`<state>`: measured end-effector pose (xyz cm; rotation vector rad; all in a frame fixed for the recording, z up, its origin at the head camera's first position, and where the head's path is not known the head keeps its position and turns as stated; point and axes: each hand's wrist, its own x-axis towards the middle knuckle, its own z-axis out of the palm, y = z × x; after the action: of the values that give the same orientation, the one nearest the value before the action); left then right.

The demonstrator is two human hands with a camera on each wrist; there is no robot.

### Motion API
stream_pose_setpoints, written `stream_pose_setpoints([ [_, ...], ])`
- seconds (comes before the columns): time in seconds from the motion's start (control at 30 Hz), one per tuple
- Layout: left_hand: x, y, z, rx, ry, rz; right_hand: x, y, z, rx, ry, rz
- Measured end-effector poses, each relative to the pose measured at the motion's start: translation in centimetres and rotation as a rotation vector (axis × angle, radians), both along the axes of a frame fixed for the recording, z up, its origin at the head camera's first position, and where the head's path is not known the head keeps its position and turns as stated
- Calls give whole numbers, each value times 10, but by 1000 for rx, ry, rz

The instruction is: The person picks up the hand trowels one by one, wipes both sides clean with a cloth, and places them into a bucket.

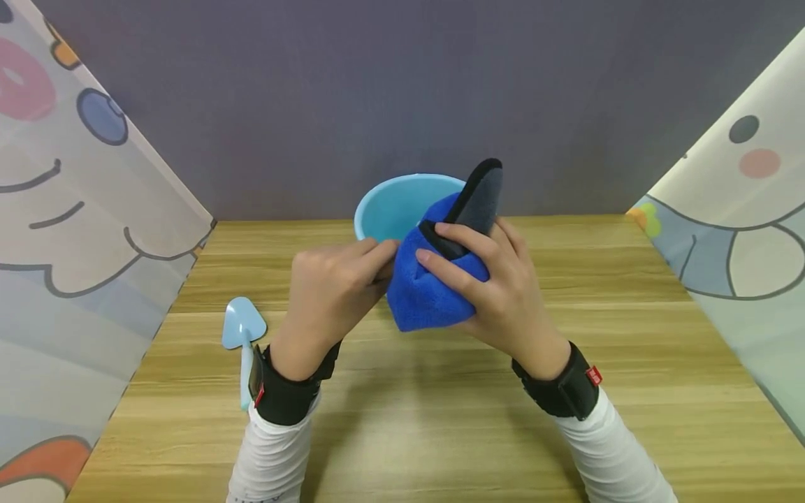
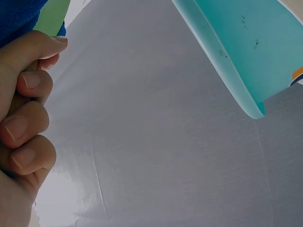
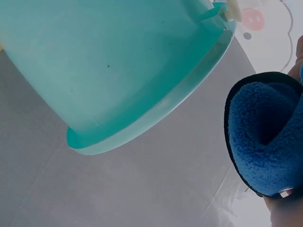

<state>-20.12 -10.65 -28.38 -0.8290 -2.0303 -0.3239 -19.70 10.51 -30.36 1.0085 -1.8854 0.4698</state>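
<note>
A blue fluffy cloth point(image 1: 428, 297) with black edging and a grey side is bunched up above the table, in front of a light blue bucket point(image 1: 393, 206). My right hand point(image 1: 503, 293) grips the folded cloth, two fingers lying across its front. At the cloth's left side, my left hand point(image 1: 339, 286) has curled fingers. In the left wrist view its thumb presses by a flat green piece point(image 2: 53, 18), partly wrapped by the cloth; the rest of that piece is hidden. A fold of the cloth point(image 3: 265, 132) also shows in the right wrist view.
On the wooden table point(image 1: 629, 349), a light blue toy shovel point(image 1: 243, 325) lies left of my left forearm. A grey panel point(image 1: 409, 91) stands behind the bucket. Cartoon-printed sheets point(image 1: 82, 209) border both sides.
</note>
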Motion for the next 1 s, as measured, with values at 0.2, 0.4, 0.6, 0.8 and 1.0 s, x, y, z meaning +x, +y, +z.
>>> stream_pose_setpoints([
  [0.2,1,-1,-1,8,0,1,1,1,0,2,4,9],
  [0.4,1,-2,-2,18,3,-3,-1,1,-1,-17,5,18],
  [0.6,1,-3,-1,31,-1,-16,-2,3,-2,-23,3,17],
  [0.8,1,-3,0,42,1,-21,-3,4,-2,-31,15,14],
  [1.0,2,-3,1,43,-13,-31,-3,7,-2,-37,4,4],
])
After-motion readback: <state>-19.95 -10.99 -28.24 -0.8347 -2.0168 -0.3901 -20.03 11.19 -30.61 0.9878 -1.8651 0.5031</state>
